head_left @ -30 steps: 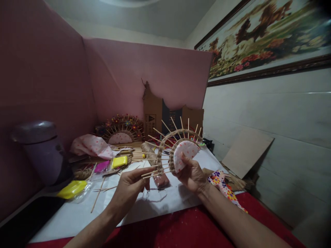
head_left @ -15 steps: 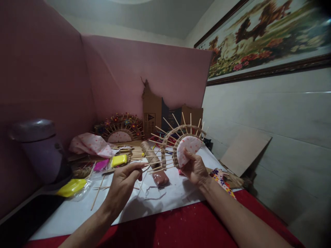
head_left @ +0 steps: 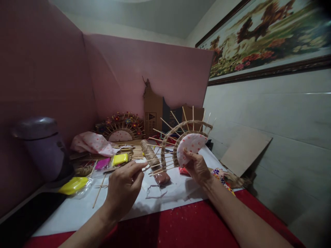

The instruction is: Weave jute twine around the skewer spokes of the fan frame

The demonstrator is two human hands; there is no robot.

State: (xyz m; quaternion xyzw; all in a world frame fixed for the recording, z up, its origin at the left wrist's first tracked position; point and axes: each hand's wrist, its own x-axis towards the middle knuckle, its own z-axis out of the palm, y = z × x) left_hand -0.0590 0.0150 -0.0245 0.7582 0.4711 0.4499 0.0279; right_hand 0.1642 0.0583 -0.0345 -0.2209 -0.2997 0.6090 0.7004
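Observation:
My right hand (head_left: 198, 167) pinches the dotted white cloth half-disc (head_left: 190, 146) of a woven fan-shaped craft piece, thumb on its front. Thin wooden sticks (head_left: 173, 117) radiate from the half-disc. Brown twisted cord (head_left: 163, 151) is woven through them in an inner band and an outer arc. My left hand (head_left: 124, 189) is at the lower left sticks, thumb and forefinger closed around a stick's outer end. Behind those sticks lies a roll of twine (head_left: 149, 151), with a brown packet (head_left: 162, 178) at its near end.
A similar fan piece with colourful flowers (head_left: 120, 134) stands behind dotted cloth (head_left: 91, 144). Yellow (head_left: 120, 159) and magenta packets (head_left: 102, 164), loose sticks (head_left: 99, 193) and a purple flask-like container (head_left: 45, 151) are at left. White paper (head_left: 155, 201) covers part of the red tablecloth (head_left: 186, 224).
The fan piece has turned slightly, its upper right side shifting right and its top sticks rising. My left hand stays near the lower left sticks, its back turned more into view.

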